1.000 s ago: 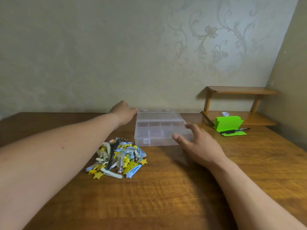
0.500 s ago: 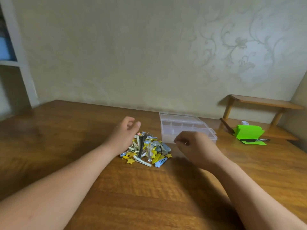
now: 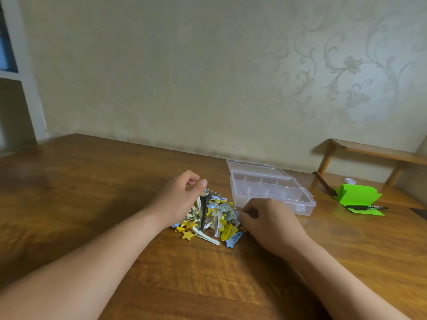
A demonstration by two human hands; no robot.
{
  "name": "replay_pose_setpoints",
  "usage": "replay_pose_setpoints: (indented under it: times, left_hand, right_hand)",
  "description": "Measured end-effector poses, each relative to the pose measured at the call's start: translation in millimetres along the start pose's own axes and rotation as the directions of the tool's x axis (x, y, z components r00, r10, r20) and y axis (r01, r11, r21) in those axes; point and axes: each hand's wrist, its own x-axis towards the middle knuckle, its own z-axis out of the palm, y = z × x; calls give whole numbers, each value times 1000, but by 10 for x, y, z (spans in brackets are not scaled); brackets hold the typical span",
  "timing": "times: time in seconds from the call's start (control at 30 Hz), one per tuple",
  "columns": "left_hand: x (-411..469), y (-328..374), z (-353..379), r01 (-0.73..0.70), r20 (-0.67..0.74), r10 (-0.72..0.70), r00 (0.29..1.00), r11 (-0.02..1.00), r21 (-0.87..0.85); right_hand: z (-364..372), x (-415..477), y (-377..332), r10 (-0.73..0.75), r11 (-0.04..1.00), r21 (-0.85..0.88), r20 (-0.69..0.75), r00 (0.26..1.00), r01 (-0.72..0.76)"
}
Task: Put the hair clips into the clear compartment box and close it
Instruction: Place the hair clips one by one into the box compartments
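Note:
A heap of hair clips [image 3: 216, 219], yellow, blue, silver and one black, lies on the wooden table [image 3: 208, 285]. Just behind and to its right stands the clear compartment box [image 3: 307, 202], open, with its lid [image 3: 249, 166] laid back toward the wall and its compartments empty. My left hand [image 3: 179, 198] rests over the heap's left side with fingers loosely curled. My right hand [image 3: 269, 219] is at the heap's right edge, thumb and fingers pinched together among the clips. Whether a clip sits in that pinch is hidden.
A small wooden shelf [image 3: 374, 154] stands at the back right against the wall. In front of it lie green folded paper [image 3: 357, 195], a black pen [image 3: 367, 207] and a small white cap [image 3: 349, 180]. A white shelving unit [image 3: 25, 88] is at far left.
Both hands have come back from the box to the heap of clips. The left one now covers its left side and the right one has closed at its right edge. My view has swung left.

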Motion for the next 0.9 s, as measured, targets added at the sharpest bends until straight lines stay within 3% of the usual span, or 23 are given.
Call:
replay_pose_setpoints:
  times: [0.17,0.47,0.67,0.77,0.9]
  left_hand:
    - [2,-7,7,-14,-1,14,1000,1000,8]
    - [-14,8,-12,-8,-5,8,1000,998,-56]
    - [-12,8,-11,3,-9,-4,1000,998,-56]
    - [-1,-9,-3,7,-17,-8,1000,999,-53]
    - [9,-20,-4,21,-30,-23,999,998,-67]
  right_hand:
    - [-36,-2,6,70,994,80,61,996,-75]
    - [-177,-112,125,31,982,181,74,997,-44]
    - [-349,-55,118,71,922,387,-143,987,-10]
    - [-473,295,63,81,941,338,-246,966,8]
    - [-425,979,95,107,964,257,-156,982,-65]
